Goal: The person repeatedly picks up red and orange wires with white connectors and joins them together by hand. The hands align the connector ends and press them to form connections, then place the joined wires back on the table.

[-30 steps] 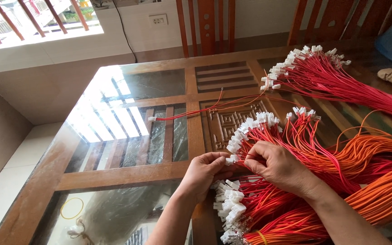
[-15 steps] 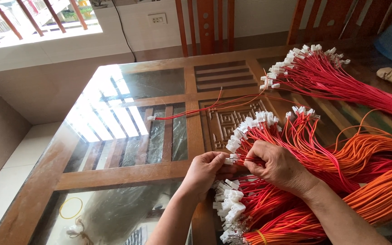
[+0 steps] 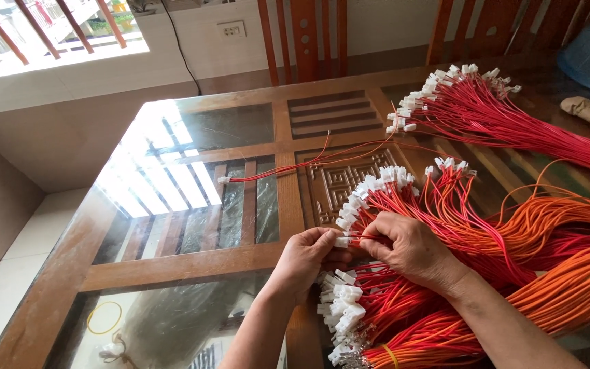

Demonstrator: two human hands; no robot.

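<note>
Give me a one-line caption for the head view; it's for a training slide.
Left hand and right hand pinch a white connector on red wires over a glass-topped wooden table.

- A glass-topped wooden desk (image 3: 172, 270) carries everything.
- Red wire bundles with white connectors (image 3: 486, 109) lie toward its far right corner.
- Orange wires (image 3: 568, 273) crowd the right edge.
- One loose red wire (image 3: 274, 171) crosses the middle.

Bare hands (image 3: 349, 253), sleeveless forearms

A home room: carved glass-topped wooden table (image 3: 254, 256), dining chairs (image 3: 305, 37), wall socket (image 3: 231, 29), barred window (image 3: 49, 27).
</note>
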